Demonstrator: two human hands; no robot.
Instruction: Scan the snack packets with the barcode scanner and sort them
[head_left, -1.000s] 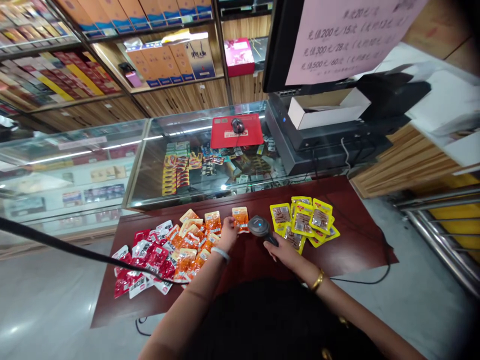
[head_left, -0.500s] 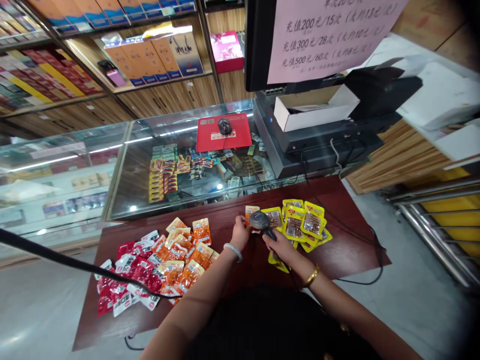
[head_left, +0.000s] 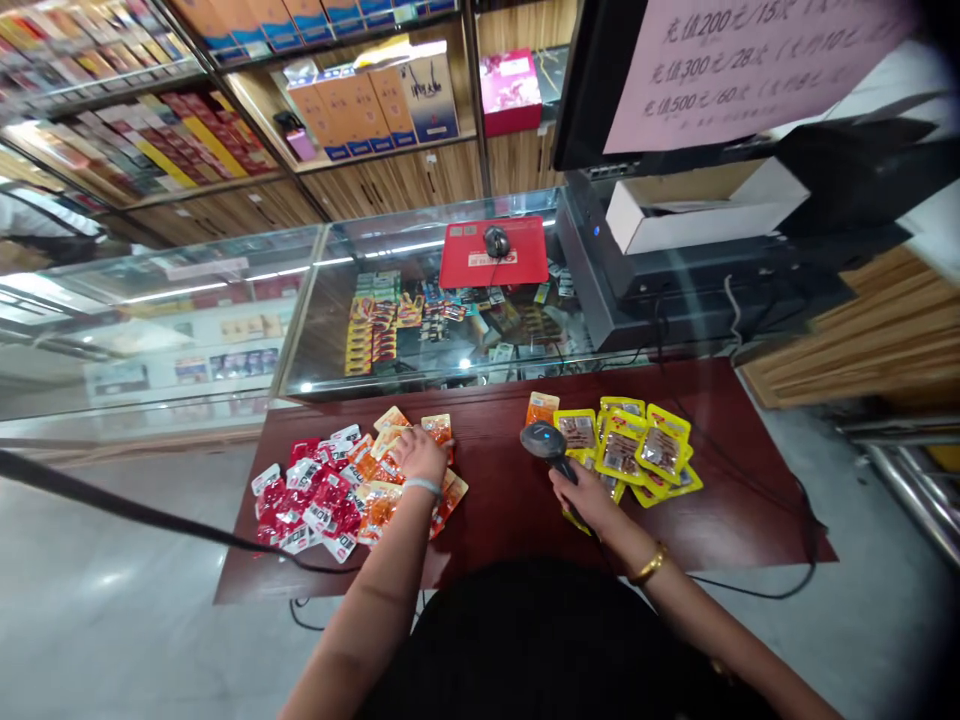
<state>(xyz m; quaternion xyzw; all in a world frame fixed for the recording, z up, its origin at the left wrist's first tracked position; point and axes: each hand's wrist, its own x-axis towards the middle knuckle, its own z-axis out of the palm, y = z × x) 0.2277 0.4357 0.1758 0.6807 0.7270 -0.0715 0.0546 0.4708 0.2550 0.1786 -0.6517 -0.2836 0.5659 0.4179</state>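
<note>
Left hand (head_left: 420, 455) is resting, fingers loosely spread, on the orange foil snack packets (head_left: 390, 480); right hand (head_left: 589, 495) is gripping the dark handheld barcode scanner (head_left: 546, 442), closed around its handle.

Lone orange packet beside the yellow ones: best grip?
Pinch its left edge, coming from the left. The orange packet lies flat on the table; yellow packets lie close on its right, and the barcode scanner sits just in front.

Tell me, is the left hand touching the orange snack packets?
Touching. The head view shows the left hand resting on the orange snack packets, its fingers lying right on the pile with no gap.
</note>
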